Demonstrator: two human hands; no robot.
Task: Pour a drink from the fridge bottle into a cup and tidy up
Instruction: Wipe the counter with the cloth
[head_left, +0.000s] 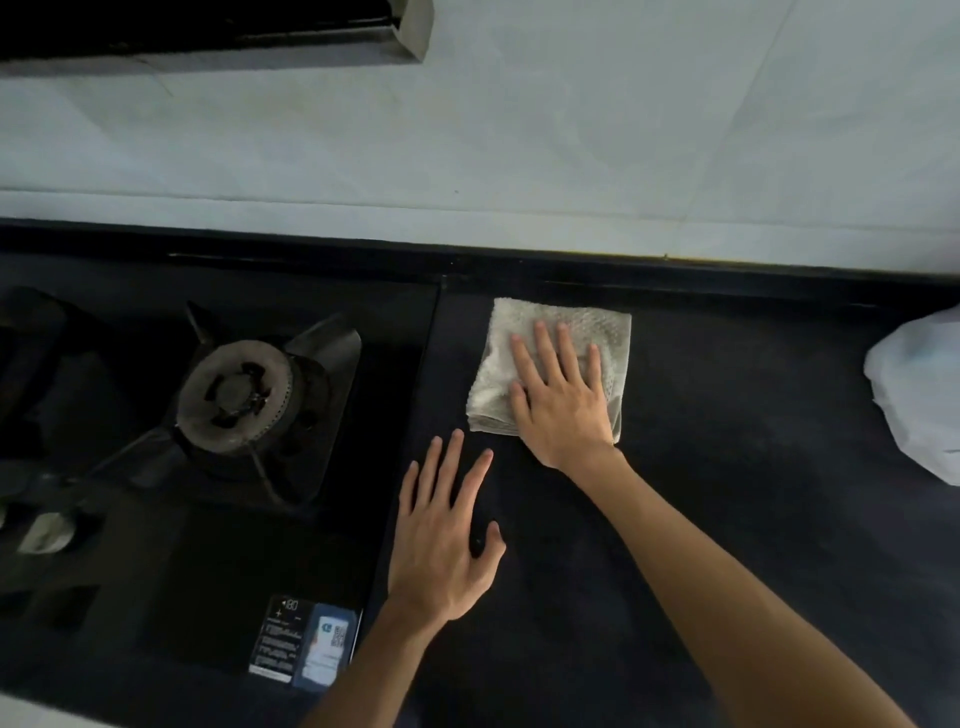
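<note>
On the dark bench (727, 467), just right of the gas stove (234, 545), lies a folded pale cloth (496, 374) with a dimpled weave. It lies flat and is close to square, so it shows no clear long axis. Its far edge runs roughly along the wall (571, 130), dipping a little toward the right. The stacked folded layers show along its near left corner. The cloth sits toward the back of the bench, near the dark raised strip at the foot of the wall but apart from it.

The right hand (563, 400) lies palm down on the cloth and covers its near right part. Its fingers are straight and slightly spread, pointing toward the wall, and the thumb lies out to the left across the fabric.

The left hand (444, 540) is nearer the person, just beside the stove's right edge and short of the cloth. Its fingers are straight and fanned, pointing away and a little to the right, with the thumb held out. It holds nothing. Whether the palm touches the bench cannot be told.

A burner (236, 397) with its pan supports sits on the stove, and a printed label (306, 644) is stuck to the near right corner of the stove. A white plastic bag (919, 395) rests at the right edge of the view, well apart from the cloth. A range hood (218, 31) shows at the upper left.
</note>
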